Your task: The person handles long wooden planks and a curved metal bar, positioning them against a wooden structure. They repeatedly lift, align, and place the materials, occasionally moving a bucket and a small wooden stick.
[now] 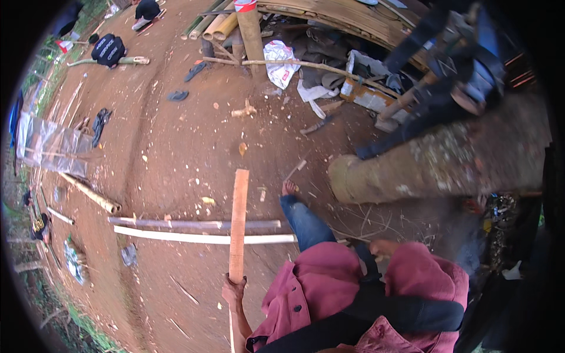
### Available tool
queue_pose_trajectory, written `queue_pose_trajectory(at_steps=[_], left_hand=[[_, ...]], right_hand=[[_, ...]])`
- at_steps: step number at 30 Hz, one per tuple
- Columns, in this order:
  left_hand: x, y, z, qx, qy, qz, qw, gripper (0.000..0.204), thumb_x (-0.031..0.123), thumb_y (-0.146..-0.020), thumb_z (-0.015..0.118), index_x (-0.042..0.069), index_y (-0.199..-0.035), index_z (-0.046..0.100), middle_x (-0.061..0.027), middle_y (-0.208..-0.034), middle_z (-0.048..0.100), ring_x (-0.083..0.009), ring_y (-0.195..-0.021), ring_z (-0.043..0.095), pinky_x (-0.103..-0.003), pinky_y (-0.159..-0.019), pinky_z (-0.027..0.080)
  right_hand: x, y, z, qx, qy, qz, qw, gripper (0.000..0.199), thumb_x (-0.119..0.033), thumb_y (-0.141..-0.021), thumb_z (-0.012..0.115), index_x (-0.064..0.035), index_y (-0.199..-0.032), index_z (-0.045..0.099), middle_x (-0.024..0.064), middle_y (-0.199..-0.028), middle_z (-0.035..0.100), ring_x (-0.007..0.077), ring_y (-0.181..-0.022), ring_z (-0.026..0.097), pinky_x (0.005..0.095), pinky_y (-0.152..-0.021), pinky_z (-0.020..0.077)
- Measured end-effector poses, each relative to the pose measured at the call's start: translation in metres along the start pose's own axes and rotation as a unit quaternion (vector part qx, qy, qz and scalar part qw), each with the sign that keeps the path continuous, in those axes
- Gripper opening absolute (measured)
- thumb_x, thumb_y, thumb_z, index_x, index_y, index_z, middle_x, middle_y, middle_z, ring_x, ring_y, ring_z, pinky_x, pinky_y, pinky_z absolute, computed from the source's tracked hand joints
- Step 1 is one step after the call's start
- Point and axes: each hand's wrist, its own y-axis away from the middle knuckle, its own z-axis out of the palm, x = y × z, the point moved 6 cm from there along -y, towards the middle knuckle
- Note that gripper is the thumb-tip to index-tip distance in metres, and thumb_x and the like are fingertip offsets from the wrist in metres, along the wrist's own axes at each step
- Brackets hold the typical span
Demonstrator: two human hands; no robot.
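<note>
In the head view, the left hand is at the lower centre of the frame, and its fingers are closed tightly around the lower end of a flat bamboo slat, which stands up from the fist toward the middle of the picture. The right hand does not show clearly; it is hidden behind the maroon jacket, so I cannot tell whether it is open or holds something. Just beyond the slat, two long split bamboo strips lie side by side across the red dirt ground, and a thicker bamboo pole lies at the left. As I judge it, some bamboo is already split into strips and laid out, while the slat in the hand is not yet put down with them. Whole bamboo culms wait at the upper centre, so much material seems left. A thick log lies at the right.
</note>
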Motion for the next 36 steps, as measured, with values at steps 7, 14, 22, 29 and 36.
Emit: queue_pose_trajectory(at_steps=[7, 14, 22, 29, 36], left_hand=[[0.184, -0.200, -0.043, -0.019, 0.018, 0.185, 0.982, 0.052, 0.035, -0.061, 0.074, 0.012, -0.102, 0.054, -0.0163, -0.089, 0.065, -0.0369, -0.081, 0.062, -0.045, -0.066, 0.049], [0.371, -0.294, -0.118, 0.008, -0.093, 0.318, 0.944, 0.046, 0.033, -0.064, 0.071, 0.013, -0.102, 0.053, -0.0162, -0.087, 0.063, -0.0378, -0.077, 0.061, -0.045, -0.063, 0.049], [0.567, -0.400, -0.122, 0.041, -0.123, 0.526, 0.841, 0.060, 0.026, -0.064, 0.071, 0.010, -0.117, 0.049, -0.0132, -0.101, 0.057, -0.0322, -0.092, 0.057, -0.041, -0.078, 0.048], [0.772, -0.378, -0.096, 0.054, -0.164, 0.691, 0.702, 0.070, 0.030, -0.064, 0.074, 0.013, -0.125, 0.045, -0.0085, -0.110, 0.052, -0.0255, -0.102, 0.051, -0.038, -0.083, 0.045], [0.897, -0.359, -0.048, 0.089, -0.141, 0.774, 0.611, 0.075, 0.027, -0.060, 0.076, 0.014, -0.127, 0.045, -0.0068, -0.102, 0.051, -0.0242, -0.097, 0.052, -0.038, -0.081, 0.045]], right_hand=[[-0.065, -0.038, -0.035, -0.046, -0.052, 0.054, 0.996, 0.053, -0.039, -0.054, 0.078, -0.0055, -0.093, 0.066, 0.0094, -0.083, 0.066, 0.0227, -0.081, 0.063, 0.0347, -0.072, 0.0504], [-0.143, -0.057, -0.068, -0.073, -0.101, 0.080, 0.989, 0.057, -0.042, -0.050, 0.080, -0.0056, -0.092, 0.067, 0.0097, -0.084, 0.067, 0.0229, -0.083, 0.064, 0.0347, -0.074, 0.0509], [-0.195, -0.072, -0.130, 0.038, -0.142, 0.152, 0.977, 0.077, -0.047, -0.047, 0.080, -0.0031, -0.107, 0.061, 0.0166, -0.101, 0.064, 0.0297, -0.096, 0.061, 0.0395, -0.080, 0.0505], [-0.210, -0.134, -0.178, 0.220, -0.342, 0.201, 0.891, 0.051, -0.026, -0.050, 0.082, 0.0034, -0.086, 0.060, 0.0162, -0.083, 0.064, 0.0243, -0.073, 0.063, 0.0371, -0.060, 0.0511], [-0.288, -0.116, -0.364, 0.197, -0.542, 0.089, 0.812, 0.041, -0.025, -0.059, 0.076, 0.0035, -0.086, 0.063, 0.0103, -0.063, 0.063, 0.0172, -0.059, 0.062, 0.0322, -0.058, 0.0490]])
